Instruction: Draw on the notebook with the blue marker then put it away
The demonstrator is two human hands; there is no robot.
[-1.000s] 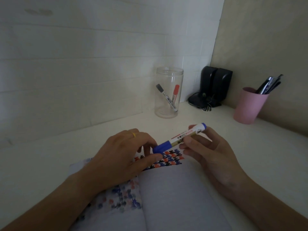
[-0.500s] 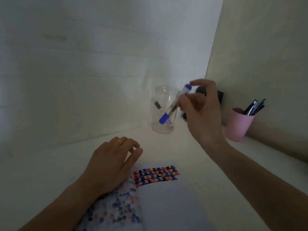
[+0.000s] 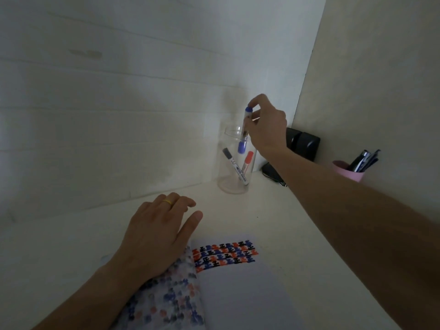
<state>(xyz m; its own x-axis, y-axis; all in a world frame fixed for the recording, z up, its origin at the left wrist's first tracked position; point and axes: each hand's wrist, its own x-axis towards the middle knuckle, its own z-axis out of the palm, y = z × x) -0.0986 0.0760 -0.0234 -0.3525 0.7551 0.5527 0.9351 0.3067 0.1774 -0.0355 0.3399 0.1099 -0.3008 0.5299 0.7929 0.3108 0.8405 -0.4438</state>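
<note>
the right hand (image 3: 267, 126) pinches the blue marker (image 3: 245, 129) near its top end, fingertips (image 3: 256, 101) closed on the barrel just below the blue end plug. the marker hangs almost upright, cap down, and the capped end is already inside the mouth of the clear jar (image 3: 235, 163), not touching the bottom. below the cap, 2 more markers lean in the jar: a black one (image 3: 234, 166) and a red one (image 3: 247, 161), crossing low down. just behind the wrist sit dark speakers (image 3: 303, 144) against the corner wall, and further to the right of the forearm a pink cup (image 3: 348, 172) holds several pens (image 3: 364, 159).

nearer the person, well apart from the jar, the left hand (image 3: 158, 232) rests flat with fingers loosely spread, gripping nothing, a gold ring (image 3: 168, 201) on 1 finger. its heel lies on the left page of the open notebook (image 3: 238, 289), fingertips out on the white desk (image 3: 273, 215). the right page shows 4 rows of small marks (image 3: 225, 256) in blue, red and black along its top; the left page shows fainter blotches of the same colours.
</note>
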